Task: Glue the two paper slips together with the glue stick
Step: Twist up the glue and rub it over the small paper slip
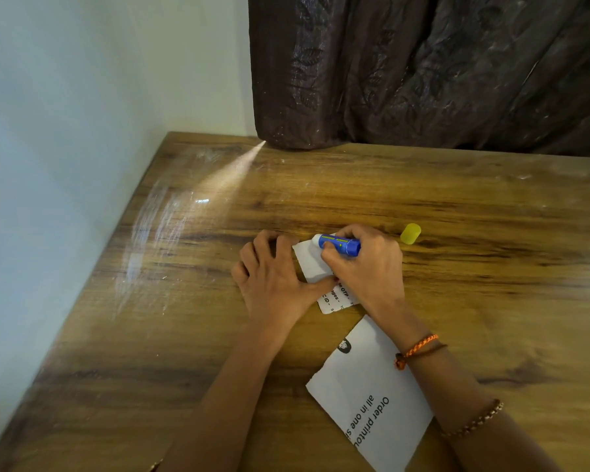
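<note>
A small white paper slip (312, 265) with printed text lies on the wooden table (218, 335) at centre. My left hand (273, 277) presses flat on its left side, fingers spread. My right hand (365, 264) grips a blue glue stick (339, 245) lying nearly level, its white tip touching the slip's far end. A larger white slip (368, 396) with bold black print lies nearer to me, partly under my right forearm. The yellow glue cap (410, 233) rests on the table just right of my right hand.
A pale wall (65, 131) runs along the table's left edge. A dark brown curtain (423, 69) hangs at the far edge and touches the tabletop. Thread bracelets circle my right wrist.
</note>
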